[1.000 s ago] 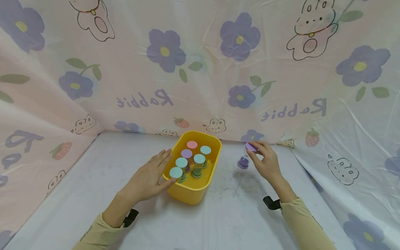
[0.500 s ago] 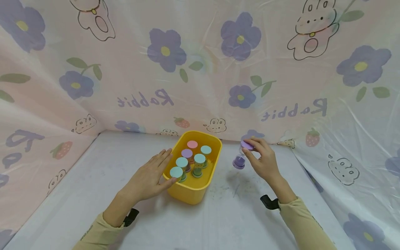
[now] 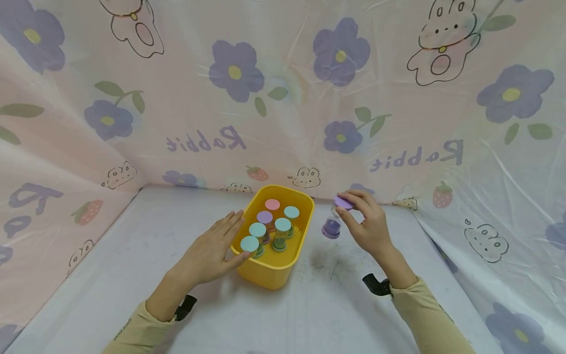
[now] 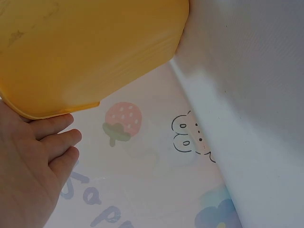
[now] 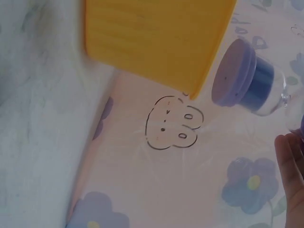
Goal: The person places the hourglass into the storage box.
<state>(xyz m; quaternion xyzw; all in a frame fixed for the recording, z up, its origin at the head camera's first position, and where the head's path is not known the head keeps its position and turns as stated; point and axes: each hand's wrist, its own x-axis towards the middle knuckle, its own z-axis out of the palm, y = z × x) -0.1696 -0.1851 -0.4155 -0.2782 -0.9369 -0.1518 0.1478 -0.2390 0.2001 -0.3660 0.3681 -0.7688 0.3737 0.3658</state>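
My right hand (image 3: 368, 226) pinches a purple sand timer (image 3: 331, 228) by its upper cap, holding it above the table right of the yellow bin (image 3: 264, 275). In the right wrist view, the timer's lower cap and purple sand (image 5: 256, 84) show, with only fingertips at the edge. My left hand (image 3: 213, 250) lies with extended fingers along the bin's left rim. Inside the bin stand several timers with light blue caps, such as the front one (image 3: 249, 243), plus one with a purple cap (image 3: 265, 217) and one with a pink cap (image 3: 272, 204).
A white-covered table (image 3: 327, 314) carries the bin, with faint dark smudges to its right. Patterned plastic sheeting (image 3: 283, 108) rises behind and along both sides. Black straps (image 3: 377, 285) sit at both wrists.
My right hand has carried the purple sand timer leftward, closer to the yellow bin. The left hand and the bin have stayed in place.
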